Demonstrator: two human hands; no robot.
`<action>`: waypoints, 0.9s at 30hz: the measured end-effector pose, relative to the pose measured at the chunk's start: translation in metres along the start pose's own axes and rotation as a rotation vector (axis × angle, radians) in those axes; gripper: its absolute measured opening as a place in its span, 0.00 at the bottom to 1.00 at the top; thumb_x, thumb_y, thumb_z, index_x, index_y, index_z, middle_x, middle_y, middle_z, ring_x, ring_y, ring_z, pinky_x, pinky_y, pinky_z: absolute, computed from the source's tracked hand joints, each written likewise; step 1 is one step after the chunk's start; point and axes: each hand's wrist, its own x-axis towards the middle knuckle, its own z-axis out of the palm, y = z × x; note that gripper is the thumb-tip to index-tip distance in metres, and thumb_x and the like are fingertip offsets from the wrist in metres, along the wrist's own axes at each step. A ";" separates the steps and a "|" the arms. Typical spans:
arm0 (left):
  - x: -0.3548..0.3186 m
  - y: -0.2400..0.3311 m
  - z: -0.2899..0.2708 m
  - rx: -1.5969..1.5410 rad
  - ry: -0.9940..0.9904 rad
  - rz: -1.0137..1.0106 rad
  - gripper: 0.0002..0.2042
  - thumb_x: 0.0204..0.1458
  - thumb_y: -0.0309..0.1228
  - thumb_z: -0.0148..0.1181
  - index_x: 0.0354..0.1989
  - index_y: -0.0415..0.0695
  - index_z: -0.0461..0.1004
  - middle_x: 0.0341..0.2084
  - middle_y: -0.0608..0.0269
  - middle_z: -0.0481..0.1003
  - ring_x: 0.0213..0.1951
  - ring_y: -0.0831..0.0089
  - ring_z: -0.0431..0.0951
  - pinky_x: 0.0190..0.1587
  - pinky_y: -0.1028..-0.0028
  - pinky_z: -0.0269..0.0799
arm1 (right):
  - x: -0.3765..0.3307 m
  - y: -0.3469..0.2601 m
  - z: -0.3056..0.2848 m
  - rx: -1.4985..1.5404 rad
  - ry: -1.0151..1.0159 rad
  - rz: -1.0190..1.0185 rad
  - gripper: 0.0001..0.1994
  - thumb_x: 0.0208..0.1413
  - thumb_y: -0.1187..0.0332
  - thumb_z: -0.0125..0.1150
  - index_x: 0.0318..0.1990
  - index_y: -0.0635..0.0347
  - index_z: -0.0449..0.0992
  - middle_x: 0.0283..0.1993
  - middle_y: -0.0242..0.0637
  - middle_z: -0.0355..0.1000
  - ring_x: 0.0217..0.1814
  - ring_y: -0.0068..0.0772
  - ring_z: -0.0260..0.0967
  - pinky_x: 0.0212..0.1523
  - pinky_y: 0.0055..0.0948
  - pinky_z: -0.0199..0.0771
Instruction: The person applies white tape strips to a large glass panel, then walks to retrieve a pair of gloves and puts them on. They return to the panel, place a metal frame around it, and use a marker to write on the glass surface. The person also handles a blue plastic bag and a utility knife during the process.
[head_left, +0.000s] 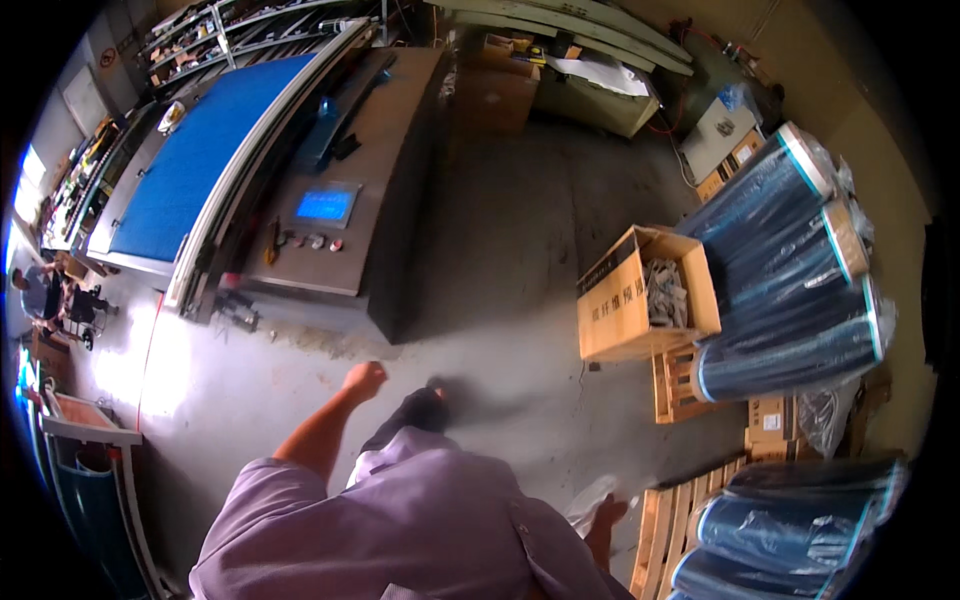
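Left hand clenched, empty, near the machine console. Right hand half hidden by the purple shirt; its finger state cannot be told.

Short-sleeved shirt, pale lilac, with a collar fold at the lower edge; fabric loose and creased. Sleeve hem ends above the elbow, left forearm bare. Left hand without glove. Right hand partly hidden, apparently bare too. Dark shoe and dark trouser leg below.
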 end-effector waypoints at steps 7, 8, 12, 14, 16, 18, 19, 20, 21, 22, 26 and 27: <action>0.208 0.029 -0.086 -0.464 0.376 -0.275 0.07 0.49 0.28 0.55 0.28 0.47 0.81 0.22 0.62 0.80 0.30 0.65 0.82 0.34 0.67 0.75 | 0.165 -0.286 0.028 0.002 0.071 -0.348 0.31 0.57 0.58 0.59 0.56 0.81 0.64 0.57 0.67 0.66 0.60 0.62 0.64 0.63 0.49 0.62; 0.266 0.053 -0.101 -0.369 0.407 -0.139 0.06 0.49 0.29 0.56 0.28 0.46 0.80 0.24 0.61 0.80 0.31 0.63 0.82 0.34 0.66 0.75 | 0.179 -0.292 0.038 -0.166 0.094 -0.298 0.30 0.56 0.57 0.59 0.55 0.80 0.66 0.56 0.66 0.67 0.59 0.63 0.64 0.62 0.47 0.62; 0.438 0.161 -0.185 -0.277 0.342 0.105 0.07 0.52 0.33 0.58 0.32 0.43 0.78 0.29 0.50 0.77 0.36 0.49 0.78 0.37 0.57 0.73 | 0.216 -0.385 0.043 -0.432 -0.259 -0.056 0.25 0.54 0.53 0.60 0.45 0.71 0.75 0.50 0.60 0.71 0.54 0.57 0.69 0.61 0.43 0.65; 0.509 0.192 -0.225 -0.326 0.354 0.170 0.08 0.53 0.32 0.56 0.35 0.42 0.78 0.35 0.51 0.78 0.40 0.52 0.78 0.41 0.62 0.74 | 0.249 -0.447 0.046 -0.361 -0.249 0.016 0.24 0.54 0.54 0.60 0.46 0.69 0.75 0.50 0.58 0.72 0.54 0.56 0.69 0.60 0.42 0.65; 0.559 0.208 -0.261 -0.345 0.377 0.111 0.07 0.53 0.30 0.56 0.36 0.43 0.78 0.34 0.52 0.78 0.39 0.54 0.79 0.42 0.63 0.74 | 0.284 -0.506 0.051 -0.312 -0.243 0.029 0.23 0.53 0.55 0.61 0.46 0.68 0.75 0.49 0.56 0.72 0.54 0.54 0.70 0.59 0.41 0.66; 0.607 0.226 -0.299 -0.409 0.444 0.042 0.08 0.53 0.26 0.55 0.38 0.43 0.78 0.34 0.53 0.79 0.38 0.58 0.81 0.43 0.67 0.75 | 0.331 -0.583 0.063 -0.279 -0.232 0.004 0.22 0.53 0.56 0.61 0.47 0.67 0.76 0.49 0.55 0.73 0.53 0.53 0.70 0.58 0.40 0.66; 0.635 0.220 -0.309 -0.457 0.464 0.008 0.09 0.53 0.24 0.55 0.41 0.42 0.78 0.35 0.53 0.80 0.38 0.60 0.81 0.42 0.68 0.76 | 0.353 -0.615 0.077 -0.269 -0.253 0.004 0.21 0.53 0.57 0.61 0.47 0.66 0.76 0.49 0.54 0.73 0.53 0.52 0.70 0.58 0.39 0.67; 0.648 0.215 -0.327 -0.425 0.550 -0.028 0.09 0.53 0.25 0.56 0.42 0.42 0.77 0.36 0.53 0.80 0.39 0.59 0.81 0.43 0.67 0.75 | 0.384 -0.658 0.088 -0.235 -0.225 -0.041 0.21 0.53 0.58 0.61 0.47 0.65 0.76 0.49 0.53 0.74 0.53 0.52 0.70 0.57 0.39 0.67; 0.676 0.218 -0.338 -0.370 0.589 -0.058 0.10 0.52 0.25 0.57 0.43 0.42 0.77 0.37 0.52 0.80 0.41 0.58 0.81 0.44 0.67 0.75 | 0.407 -0.690 0.102 -0.213 -0.213 -0.040 0.20 0.52 0.58 0.61 0.47 0.65 0.76 0.48 0.52 0.74 0.52 0.51 0.71 0.57 0.38 0.67; 0.705 0.214 -0.346 -0.332 0.640 -0.082 0.11 0.52 0.26 0.58 0.44 0.42 0.77 0.39 0.51 0.80 0.43 0.56 0.80 0.46 0.65 0.74 | 0.430 -0.724 0.116 -0.194 -0.206 -0.040 0.20 0.52 0.59 0.61 0.48 0.64 0.76 0.48 0.51 0.74 0.52 0.50 0.71 0.56 0.38 0.68; 0.810 0.183 -0.384 -0.135 0.752 -0.337 0.14 0.52 0.27 0.59 0.47 0.48 0.78 0.37 0.51 0.79 0.43 0.51 0.76 0.48 0.59 0.72 | 0.557 -0.911 0.195 -0.158 -0.227 -0.158 0.19 0.52 0.61 0.62 0.49 0.62 0.76 0.48 0.48 0.75 0.51 0.47 0.71 0.54 0.35 0.69; 0.834 0.190 -0.398 -0.031 0.753 -0.454 0.14 0.52 0.28 0.59 0.48 0.47 0.78 0.37 0.51 0.79 0.45 0.52 0.76 0.50 0.60 0.71 | 0.588 -0.968 0.221 -0.154 -0.241 -0.212 0.19 0.51 0.62 0.62 0.49 0.61 0.76 0.47 0.47 0.75 0.51 0.47 0.72 0.54 0.35 0.69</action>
